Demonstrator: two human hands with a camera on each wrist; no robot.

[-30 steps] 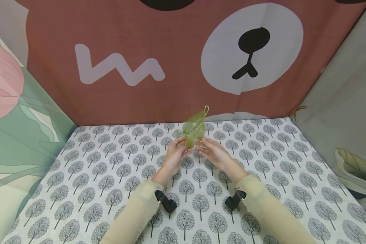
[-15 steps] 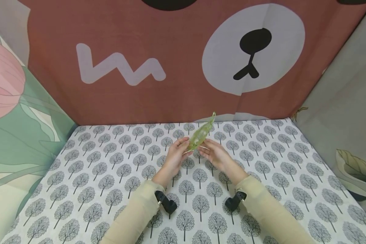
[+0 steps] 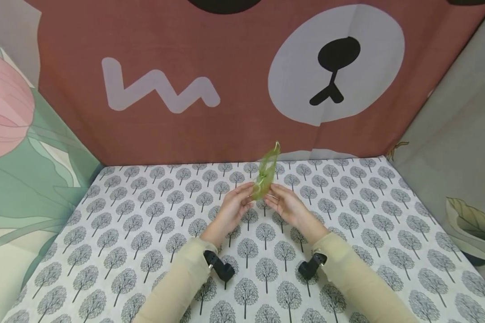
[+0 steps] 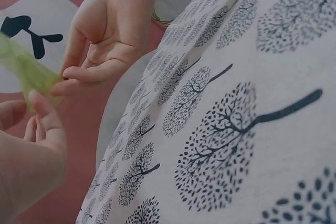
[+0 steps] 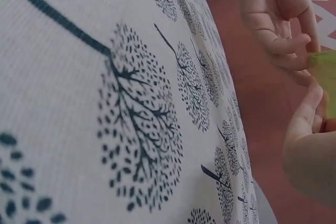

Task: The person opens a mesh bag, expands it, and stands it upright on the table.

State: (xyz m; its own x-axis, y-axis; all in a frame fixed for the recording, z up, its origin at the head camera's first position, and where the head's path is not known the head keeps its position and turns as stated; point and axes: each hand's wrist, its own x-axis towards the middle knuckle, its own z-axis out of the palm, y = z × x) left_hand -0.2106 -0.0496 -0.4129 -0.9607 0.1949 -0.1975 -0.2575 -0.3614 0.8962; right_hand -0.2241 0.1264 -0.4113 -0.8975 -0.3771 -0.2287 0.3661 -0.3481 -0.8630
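A small sheer yellow-green pouch [image 3: 265, 175] with a thin loop at its top is held up over the far part of the table, standing nearly upright and seen almost edge-on. My left hand [image 3: 233, 206] pinches its lower left side between thumb and fingers. On the other side, my right hand [image 3: 287, 204] pinches the lower right edge. In the left wrist view the pouch [image 4: 29, 69] spans between both hands' fingertips. Only part of the pouch [image 5: 326, 77] shows at the edge of the right wrist view.
A white cloth with dark tree prints [image 3: 153, 260] covers the table. Behind it hangs a reddish-brown curtain [image 3: 186, 134] with a bear face. Patterned curtains [image 3: 460, 148] close off both sides. A small black camera [image 3: 220, 267] sits on each wrist.
The pouch has turned from showing its wide face, through a rightward lean, to a narrow, more upright view. Both hands keep nearly the same place, fingers shifting slightly.
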